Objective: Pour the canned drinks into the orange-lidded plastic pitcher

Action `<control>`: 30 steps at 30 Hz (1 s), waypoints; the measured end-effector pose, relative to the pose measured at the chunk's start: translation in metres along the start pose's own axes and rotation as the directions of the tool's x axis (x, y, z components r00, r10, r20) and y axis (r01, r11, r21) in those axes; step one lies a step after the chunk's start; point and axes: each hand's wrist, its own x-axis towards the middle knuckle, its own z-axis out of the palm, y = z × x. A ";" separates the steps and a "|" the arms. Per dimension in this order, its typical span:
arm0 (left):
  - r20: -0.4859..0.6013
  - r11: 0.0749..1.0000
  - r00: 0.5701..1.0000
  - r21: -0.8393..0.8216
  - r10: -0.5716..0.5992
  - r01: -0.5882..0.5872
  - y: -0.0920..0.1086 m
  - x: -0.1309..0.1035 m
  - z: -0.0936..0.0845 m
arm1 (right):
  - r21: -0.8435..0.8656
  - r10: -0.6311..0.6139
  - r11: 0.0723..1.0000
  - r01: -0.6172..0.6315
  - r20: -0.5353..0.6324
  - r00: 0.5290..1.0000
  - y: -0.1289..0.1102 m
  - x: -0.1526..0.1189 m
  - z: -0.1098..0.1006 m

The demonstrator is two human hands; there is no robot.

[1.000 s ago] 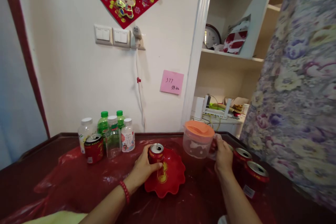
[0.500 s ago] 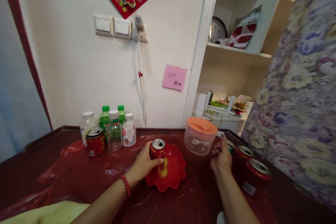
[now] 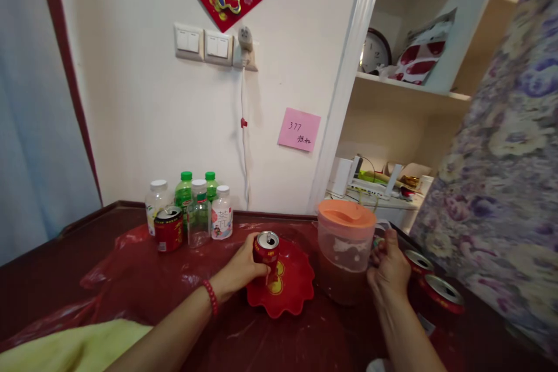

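Note:
My left hand (image 3: pixel 243 269) is wrapped round an open red can (image 3: pixel 266 249), upright over the left part of a red scalloped plate (image 3: pixel 296 288). To the right of the plate is a clear plastic pitcher (image 3: pixel 342 253) with an orange lid (image 3: pixel 347 213). My right hand (image 3: pixel 389 264) has its fingers closed round the pitcher's handle, and the pitcher looks upright. Whether its base touches the table is hard to tell.
Clear and green-capped bottles (image 3: pixel 222 213) stand at the back left with another red can (image 3: pixel 168 229). Opened red cans (image 3: pixel 440 296) are right of my right wrist. A yellow cloth (image 3: pixel 82 346) lies front left on the dark red table (image 3: pixel 161 296).
The view has shifted, so most things appear farther right. The pitcher looks larger and nearer, with my right hand still on its handle. My left hand keeps its hold on the can.

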 end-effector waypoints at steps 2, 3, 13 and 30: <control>0.053 0.998 0.999 -0.066 -0.010 0.013 0.001 0.000 -0.002 | -0.013 -0.003 1.000 0.003 0.010 1.000 -0.008 -0.001 0.002; 0.077 0.995 0.997 -0.095 -0.009 0.017 0.001 0.000 -0.003 | -0.019 -0.003 1.000 0.004 0.022 1.000 -0.012 -0.002 0.004; -0.043 0.963 0.999 0.269 0.011 0.001 0.004 -0.003 -0.004 | -0.115 -0.040 0.992 0.058 0.152 0.988 -0.033 -0.003 0.010; -0.029 0.994 0.998 0.095 0.052 -0.049 0.015 -0.004 -0.007 | -0.178 0.046 0.984 -0.005 0.227 0.973 -0.039 -0.020 0.017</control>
